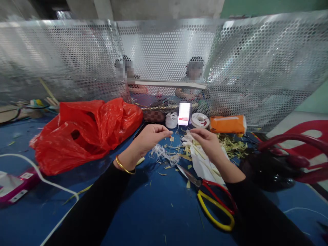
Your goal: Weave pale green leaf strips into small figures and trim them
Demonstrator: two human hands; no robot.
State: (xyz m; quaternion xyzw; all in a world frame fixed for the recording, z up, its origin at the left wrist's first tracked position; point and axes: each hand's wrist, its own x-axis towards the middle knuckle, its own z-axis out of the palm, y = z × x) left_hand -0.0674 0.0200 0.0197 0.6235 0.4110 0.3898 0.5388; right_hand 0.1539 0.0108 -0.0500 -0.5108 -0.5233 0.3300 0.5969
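Thumb and fingers of my left hand (151, 138) are pinched together above a loose tangle of white string (165, 155); what they hold, if anything, is too fine to make out. To the right, my right hand (208, 141) also pinches, its fingertips beside a pale whitish clump (188, 138). A gap separates the two hands. Scissors (192, 177) with one red and one yellow handle lie on the blue table (159, 212), partly beside my right sleeve. White paper (202, 164) with pale strips on it lies under my right wrist.
A red plastic bag (87, 133) fills the left side, near a power strip (20, 188) and white cable. Behind my hands stand a lit phone (183, 114), a white spool (200, 120) and an orange packet (227, 124). Dried plant scraps (233, 145) lie right. Two people sit beyond a perforated metal screen (164, 44).
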